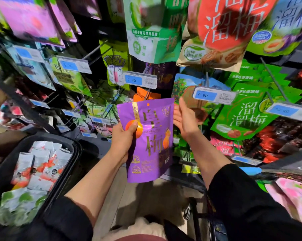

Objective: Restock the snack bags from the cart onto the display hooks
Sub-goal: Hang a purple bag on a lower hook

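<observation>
Pinched between thumb and fingers of the left hand (123,138), a glossy purple snack pouch with gold lettering (149,140) is held upright in front of the display, its top edge just below a white price tag reading 7.90 (140,80). The thumb is pressed on an orange disc printed on the pouch's front; the fingers behind the pouch are hidden. The right hand (185,117) is held with straight, spread fingers just beside the pouch's right edge, palm turned toward it, and nothing is gripped by it.

An orange bag (146,94) hangs directly behind the pouch's top, and a dark purple bag (162,75) is seen above that. To the right, green plum bags (247,113) are stacked on a metal display hook (275,80), and a blue-and-green bag with an orchard picture (186,84) is partly covered by a price tag reading 9.90 (213,95). Large green-and-white (146,32) and red-and-tan bags (216,35) hang overhead.

At lower left, a black cart basket (73,153) is filled with white-and-red snack bags (40,164). The packs at upper left are blurred, and the far right tag's price cannot be read.
</observation>
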Demonstrator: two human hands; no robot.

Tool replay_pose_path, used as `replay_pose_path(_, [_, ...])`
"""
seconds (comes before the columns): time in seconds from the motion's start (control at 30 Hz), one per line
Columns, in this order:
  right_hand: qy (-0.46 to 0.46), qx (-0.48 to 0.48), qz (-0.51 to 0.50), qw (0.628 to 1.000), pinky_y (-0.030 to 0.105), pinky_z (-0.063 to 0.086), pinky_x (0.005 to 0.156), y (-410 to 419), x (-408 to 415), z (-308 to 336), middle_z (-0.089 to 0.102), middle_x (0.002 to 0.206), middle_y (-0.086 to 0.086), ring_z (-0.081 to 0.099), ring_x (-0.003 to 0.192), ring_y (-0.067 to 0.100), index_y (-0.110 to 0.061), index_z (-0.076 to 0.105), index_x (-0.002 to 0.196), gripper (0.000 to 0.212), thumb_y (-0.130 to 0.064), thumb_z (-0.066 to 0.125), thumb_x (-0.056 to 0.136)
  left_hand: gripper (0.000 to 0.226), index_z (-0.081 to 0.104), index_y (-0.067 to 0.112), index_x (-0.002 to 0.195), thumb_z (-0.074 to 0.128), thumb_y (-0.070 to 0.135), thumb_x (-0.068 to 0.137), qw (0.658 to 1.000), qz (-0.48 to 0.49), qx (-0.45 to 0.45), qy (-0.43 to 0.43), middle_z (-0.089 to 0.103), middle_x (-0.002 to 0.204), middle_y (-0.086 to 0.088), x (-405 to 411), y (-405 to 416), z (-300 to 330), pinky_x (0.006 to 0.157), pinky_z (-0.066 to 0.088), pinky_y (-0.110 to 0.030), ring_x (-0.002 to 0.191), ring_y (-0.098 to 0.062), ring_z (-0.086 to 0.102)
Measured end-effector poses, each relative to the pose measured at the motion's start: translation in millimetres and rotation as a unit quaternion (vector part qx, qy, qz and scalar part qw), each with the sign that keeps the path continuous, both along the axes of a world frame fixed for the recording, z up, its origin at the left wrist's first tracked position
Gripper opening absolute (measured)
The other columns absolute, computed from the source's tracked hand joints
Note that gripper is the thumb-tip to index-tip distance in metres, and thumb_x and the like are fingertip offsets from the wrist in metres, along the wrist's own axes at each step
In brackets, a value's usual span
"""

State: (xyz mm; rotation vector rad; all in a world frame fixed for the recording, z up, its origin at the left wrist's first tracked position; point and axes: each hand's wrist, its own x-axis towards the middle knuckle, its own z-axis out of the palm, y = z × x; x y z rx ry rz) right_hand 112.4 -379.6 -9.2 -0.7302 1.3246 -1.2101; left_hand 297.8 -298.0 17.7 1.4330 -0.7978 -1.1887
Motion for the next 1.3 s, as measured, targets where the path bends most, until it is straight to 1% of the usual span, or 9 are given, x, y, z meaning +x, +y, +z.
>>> replay_pose_path(0.1, [-0.079, -0.057, 0.207, 0.973, 0.034, 0.056, 0.082, 6, 30, 13, 0.073, 0.098, 0.012, 0.07, 0.087, 0.021, -0.003, 0.069, 0.103, 0.033, -0.027, 0.07, 0.079, 0.028, 0.054, 0.013, 0.067, 0.057, 0.004, 0.093, 1.0, 0.011, 0.003, 0.003, 0.056, 0.05, 0.005, 14, 5, 0, 0.051, 0.042, -0.019, 0.045, -0.007, 0.05])
replay_pose_path(0.2, [-0.072, -0.105, 0.243, 0.962, 0.034, 0.056, 0.079, 2, 48, 15, 0.074, 0.096, 0.011, 0.071, 0.088, 0.022, -0.006, 0.072, 0.101, 0.02, -0.006, 0.068, 0.081, 0.045, 0.057, 0.019, 0.05, 0.058, 0.005, 0.092, 1.0, 0.025, 0.002, 0.003, 0.052, 0.048, 0.004, 33, 11, 1, 0.053, 0.04, -0.024, 0.047, -0.011, 0.047])
replay_pose_path(0.33, [-0.067, -0.129, 0.186, 0.972, 0.044, 0.055, 0.088, 4, 69, 10, 0.066, 0.115, 0.023, 0.066, 0.102, 0.034, 0.006, 0.058, 0.123, 0.039, -0.001, 0.066, 0.085, 0.008, 0.067, 0.013, 0.084, 0.065, 0.007, 0.088, 0.996, 0.081, -0.028, -0.023, 0.067, 0.081, -0.007, 54, 6, -3, 0.075, 0.051, -0.038, 0.069, -0.019, 0.061])
replay_pose_path(0.43, [-0.058, -0.123, 0.113, 0.984, 0.05, 0.052, 0.093, 4, 73, 5, 0.065, 0.118, 0.023, 0.063, 0.109, 0.037, 0.001, 0.063, 0.119, 0.041, -0.011, 0.071, 0.08, 0.056, 0.045, 0.013, 0.138, 0.067, 0.01, 0.087, 0.975, 0.073, -0.093, -0.187, 0.055, 0.131, -0.002, 61, -7, 2, 0.104, 0.04, -0.032, 0.117, -0.015, 0.054])
replay_pose_path(0.53, [-0.013, -0.097, 0.009, 0.995, 0.045, 0.056, 0.078, -1, 69, 9, 0.07, 0.096, 0.019, 0.068, 0.09, 0.035, -0.001, 0.069, 0.091, 0.015, -0.011, 0.073, 0.081, 0.067, 0.031, 0.01, 0.148, 0.063, 0.006, 0.089, 0.93, 0.004, -0.195, -0.313, 0.028, 0.155, -0.005, 57, -28, 19, 0.116, 0.018, -0.026, 0.143, -0.015, 0.024])
replay_pose_path(0.7, [-0.024, -0.104, -0.065, 0.992, 0.026, 0.053, 0.057, -15, 73, 19, 0.069, 0.061, -0.003, 0.064, 0.056, 0.01, -0.008, 0.068, 0.08, 0.013, 0.004, 0.065, 0.084, 0.068, 0.025, 0.008, 0.15, 0.054, -0.003, 0.09, 0.868, -0.153, -0.254, -0.398, 0.011, 0.16, -0.008, 46, -64, 33, 0.115, -0.001, -0.014, 0.149, -0.02, 0.005])
replay_pose_path(1.0, [0.007, -0.129, -0.137, 0.982, 0.022, 0.053, 0.06, -38, 89, 26, 0.072, 0.067, -0.004, 0.063, 0.063, 0.008, 0.004, 0.069, 0.093, 0.019, 0.014, 0.059, 0.08, 0.078, 0.016, 0.008, 0.152, 0.046, -0.015, 0.084, 0.866, -0.194, -0.281, -0.364, 0.011, 0.16, 0.0, 56, -75, 18, 0.114, 0.001, -0.009, 0.149, -0.014, 0.006])
replay_pose_path(1.1, [-0.014, -0.126, -0.16, 0.979, 0.033, 0.048, 0.068, -35, 88, 16, 0.071, 0.092, 0.024, 0.057, 0.078, 0.02, 0.019, 0.061, 0.094, 0.016, 0.009, 0.062, 0.081, 0.076, 0.017, 0.01, 0.153, 0.044, -0.015, 0.086, 0.863, -0.202, -0.29, -0.36, 0.011, 0.16, 0.003, 60, -77, 17, 0.113, 0.004, -0.008, 0.149, -0.011, 0.007])
replay_pose_path(1.3, [0.044, -0.124, -0.167, 0.977, 0.037, 0.044, 0.064, -63, 79, 9, 0.058, 0.075, 0.008, 0.05, 0.075, 0.018, -0.007, 0.067, 0.072, 0.008, -0.013, 0.072, 0.069, 0.071, 0.019, 0.012, 0.153, 0.042, -0.012, 0.09, 0.858, -0.208, -0.305, -0.356, 0.012, 0.159, 0.007, 65, -79, 15, 0.12, 0.013, -0.026, 0.149, -0.011, 0.007])
